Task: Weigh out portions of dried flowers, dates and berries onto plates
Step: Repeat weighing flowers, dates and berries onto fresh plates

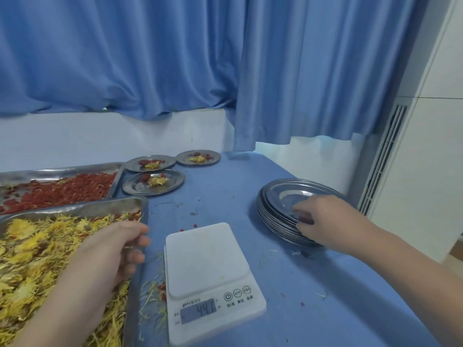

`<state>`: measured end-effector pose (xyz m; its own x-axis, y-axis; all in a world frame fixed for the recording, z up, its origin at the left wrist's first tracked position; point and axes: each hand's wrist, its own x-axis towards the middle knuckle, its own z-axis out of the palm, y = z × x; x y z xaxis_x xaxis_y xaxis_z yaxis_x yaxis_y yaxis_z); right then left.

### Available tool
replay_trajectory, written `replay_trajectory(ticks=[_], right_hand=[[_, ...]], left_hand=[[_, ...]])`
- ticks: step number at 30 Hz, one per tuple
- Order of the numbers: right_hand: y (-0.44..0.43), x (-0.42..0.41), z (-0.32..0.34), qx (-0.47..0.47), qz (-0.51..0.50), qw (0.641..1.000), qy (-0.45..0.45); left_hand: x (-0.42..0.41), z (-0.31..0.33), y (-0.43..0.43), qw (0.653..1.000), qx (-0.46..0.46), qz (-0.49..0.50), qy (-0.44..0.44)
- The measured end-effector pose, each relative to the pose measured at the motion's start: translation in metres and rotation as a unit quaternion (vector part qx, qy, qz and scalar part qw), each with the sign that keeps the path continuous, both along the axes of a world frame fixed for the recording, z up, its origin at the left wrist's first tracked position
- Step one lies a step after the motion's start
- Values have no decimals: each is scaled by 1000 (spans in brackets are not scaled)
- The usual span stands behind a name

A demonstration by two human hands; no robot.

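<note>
The right hand [318, 216] seems to pinch the near rim of the top plate [288, 194] on the stack, right of the scale [205, 256], while the left hand [122, 249] hangs loosely curled, empty, over the flower tray [75, 209].

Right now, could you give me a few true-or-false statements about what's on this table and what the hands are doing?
1. The scale carries a plate. False: its platform is bare.
2. Three plates at the back already hold portions. True.
3. The right hand grips the stack of plates. True.
4. The left hand rests on the scale. False: it is over the tray of yellow flowers, near its right rim.
</note>
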<state>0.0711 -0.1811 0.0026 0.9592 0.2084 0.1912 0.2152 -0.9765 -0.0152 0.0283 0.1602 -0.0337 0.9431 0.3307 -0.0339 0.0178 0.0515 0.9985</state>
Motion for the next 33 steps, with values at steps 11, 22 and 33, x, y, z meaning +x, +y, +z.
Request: replay_trajectory(ticks=[11,22,33], right_hand=[[12,-8,1,-32,28,977,-209],[83,-35,-34,31,267,892,-364],[90,-35,-56,42,239,931,-272]], left_hand=[[-8,2,-8,999,40,-6,-4],[-9,1,-1,997,6,57,-56],[-8,0,-1,997,8,55,-61]])
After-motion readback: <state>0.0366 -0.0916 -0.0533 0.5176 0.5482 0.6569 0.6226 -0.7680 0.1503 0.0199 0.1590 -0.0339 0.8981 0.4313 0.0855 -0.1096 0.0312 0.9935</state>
